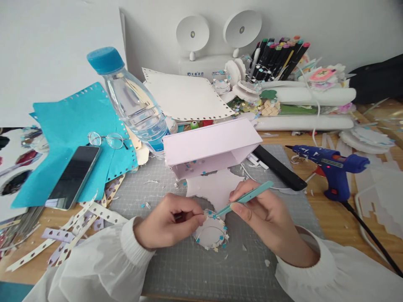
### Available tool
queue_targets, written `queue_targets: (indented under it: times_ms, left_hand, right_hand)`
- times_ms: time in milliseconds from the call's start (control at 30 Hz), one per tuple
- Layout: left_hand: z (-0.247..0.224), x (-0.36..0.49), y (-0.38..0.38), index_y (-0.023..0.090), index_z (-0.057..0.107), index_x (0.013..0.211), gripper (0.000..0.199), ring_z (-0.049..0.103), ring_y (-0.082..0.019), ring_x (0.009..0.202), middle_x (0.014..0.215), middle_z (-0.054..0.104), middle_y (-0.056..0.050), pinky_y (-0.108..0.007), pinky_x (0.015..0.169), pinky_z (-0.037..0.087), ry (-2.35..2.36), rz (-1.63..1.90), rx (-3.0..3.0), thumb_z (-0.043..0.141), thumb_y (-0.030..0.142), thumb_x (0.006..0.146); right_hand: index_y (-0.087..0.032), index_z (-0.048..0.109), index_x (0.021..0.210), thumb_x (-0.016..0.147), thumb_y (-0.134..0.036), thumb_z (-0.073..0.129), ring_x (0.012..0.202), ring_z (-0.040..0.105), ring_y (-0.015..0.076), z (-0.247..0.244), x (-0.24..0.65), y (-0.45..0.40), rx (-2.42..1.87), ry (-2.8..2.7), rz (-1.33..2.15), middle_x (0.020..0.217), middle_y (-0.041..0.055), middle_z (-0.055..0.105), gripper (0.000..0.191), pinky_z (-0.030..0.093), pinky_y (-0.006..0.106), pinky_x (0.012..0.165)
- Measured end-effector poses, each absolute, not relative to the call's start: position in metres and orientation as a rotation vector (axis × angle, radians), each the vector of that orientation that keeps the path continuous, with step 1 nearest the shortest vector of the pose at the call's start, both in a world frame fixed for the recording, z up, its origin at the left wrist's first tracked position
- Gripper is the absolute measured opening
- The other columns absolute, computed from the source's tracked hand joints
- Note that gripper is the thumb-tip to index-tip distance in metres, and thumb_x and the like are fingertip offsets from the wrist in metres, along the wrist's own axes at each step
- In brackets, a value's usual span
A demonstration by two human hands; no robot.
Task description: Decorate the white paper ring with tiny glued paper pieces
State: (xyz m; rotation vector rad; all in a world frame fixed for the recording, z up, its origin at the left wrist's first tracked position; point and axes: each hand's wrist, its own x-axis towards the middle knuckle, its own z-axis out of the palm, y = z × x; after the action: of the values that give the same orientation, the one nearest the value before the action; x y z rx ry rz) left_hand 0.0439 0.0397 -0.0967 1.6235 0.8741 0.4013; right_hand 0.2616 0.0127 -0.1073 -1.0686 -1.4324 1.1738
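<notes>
Teal tweezers (tips indistinct) in right hand, at disc.

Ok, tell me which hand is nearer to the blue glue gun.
The right hand, holding tweezers, left of the glue gun; the left hand is farther left, at the paper disc.

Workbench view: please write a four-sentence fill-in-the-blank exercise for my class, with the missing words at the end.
1. The right hand holds light teal ____.
2. On the blue paper lie glasses and a ____.
3. The bottle is topped by a blue ____.
4. The glue gun lies to the ____ of the grey mat.

Missing words: tweezers; phone; cap; right.
</notes>
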Motion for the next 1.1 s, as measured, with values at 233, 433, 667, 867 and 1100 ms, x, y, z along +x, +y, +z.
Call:
queue_targets:
  times_ms: [233, 433, 667, 867, 1100]
  left_hand:
    - [-0.097, 0.0443, 0.0397, 0.009, 0.061, 0.066, 0.027, 0.029, -0.005, 0.044, 0.05, 0.042, 0.003, -0.017, 0.039, 0.022, 0.869, 0.405, 1.606, 0.053, 0.025, 0.087]
    - [-0.0993, 0.0434, 0.038, 0.009, 0.061, 0.066, 0.028, 0.03, -0.006, 0.045, 0.052, 0.043, 0.002, -0.018, 0.04, 0.023, 0.875, 0.392, 1.624, 0.053, 0.025, 0.088]
    - [-0.0998, 0.0418, 0.0373, 0.009, 0.06, 0.065, 0.03, 0.028, -0.006, 0.046, 0.052, 0.041, 0.003, -0.019, 0.041, 0.022, 0.858, 0.373, 1.659, 0.051, 0.025, 0.089]
    - [-0.1001, 0.0414, 0.0376, 0.01, 0.06, 0.066, 0.029, 0.03, -0.006, 0.047, 0.052, 0.041, 0.003, -0.019, 0.041, 0.024, 0.843, 0.366, 1.682, 0.051, 0.025, 0.089]
    - [-0.0997, 0.0435, 0.0385, 0.01, 0.06, 0.066, 0.03, 0.029, -0.006, 0.046, 0.052, 0.041, 0.003, -0.018, 0.04, 0.024, 0.845, 0.38, 1.662, 0.052, 0.026, 0.089]
  right_hand:
    - [-0.021, 0.059, 0.084, 0.087, -0.02, 0.059, 0.068, 0.052, 0.0117, -0.1064, 0.2618, 0.0127, -1.069, -1.419, 1.184, 0.076, 0.0005, 0.053, 0.003, 0.045, 0.023, 0.059]
    - [-0.021, 0.058, 0.083, 0.087, -0.021, 0.058, 0.065, 0.051, 0.0112, -0.1052, 0.2612, 0.0145, -1.062, -1.435, 1.201, 0.075, 0.0, 0.052, 0.004, 0.044, 0.023, 0.057]
    - [-0.021, 0.056, 0.081, 0.087, -0.023, 0.058, 0.062, 0.05, 0.0113, -0.1051, 0.2617, 0.015, -1.073, -1.447, 1.204, 0.072, -0.0002, 0.052, 0.007, 0.043, 0.024, 0.056]
    - [-0.02, 0.057, 0.081, 0.087, -0.027, 0.059, 0.061, 0.049, 0.0108, -0.1089, 0.2634, 0.0164, -1.093, -1.369, 1.313, 0.072, -0.0004, 0.051, 0.01, 0.041, 0.023, 0.052]
    - [-0.02, 0.056, 0.08, 0.087, -0.027, 0.06, 0.06, 0.048, 0.0105, -0.1082, 0.2635, 0.0163, -1.1, -1.353, 1.328, 0.071, -0.001, 0.05, 0.01, 0.04, 0.023, 0.052]
